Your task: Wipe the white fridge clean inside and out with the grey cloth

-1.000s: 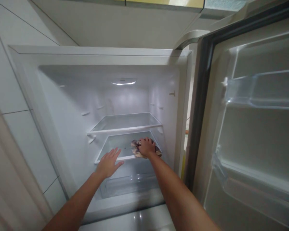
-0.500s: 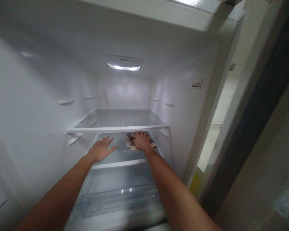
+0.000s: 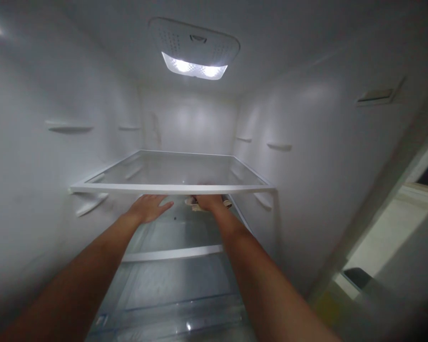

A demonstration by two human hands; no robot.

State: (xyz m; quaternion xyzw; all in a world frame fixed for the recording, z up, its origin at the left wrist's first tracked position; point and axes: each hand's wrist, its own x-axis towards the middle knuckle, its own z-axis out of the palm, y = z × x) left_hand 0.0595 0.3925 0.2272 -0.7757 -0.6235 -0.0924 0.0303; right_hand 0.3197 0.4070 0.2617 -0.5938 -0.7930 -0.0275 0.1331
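Inside a fridge, my right hand (image 3: 208,202) presses a crumpled patterned cloth (image 3: 199,207) against the lower glass shelf (image 3: 180,233). The cloth shows beige and dark parts on both sides of the hand. My fingertips there are partly hidden behind the front rim of the upper shelf (image 3: 171,189). To the left, my left hand (image 3: 147,209) is open, palm down, with the thumb spread toward the cloth. It is over the left part of the same lower shelf and holds nothing; whether it touches the glass I cannot tell.
A lit lamp (image 3: 196,66) sits in the fridge ceiling. Shelf ledges (image 3: 69,127) stick out from both side walls. Below the lower shelf is a clear drawer (image 3: 181,308). At the right, past the fridge's edge, part of a light floor (image 3: 388,228) shows.
My view has moved closer into the fridge. Both hands now reach farther back under the upper shelf, and my right hand has pushed the cloth deeper along the lower shelf.
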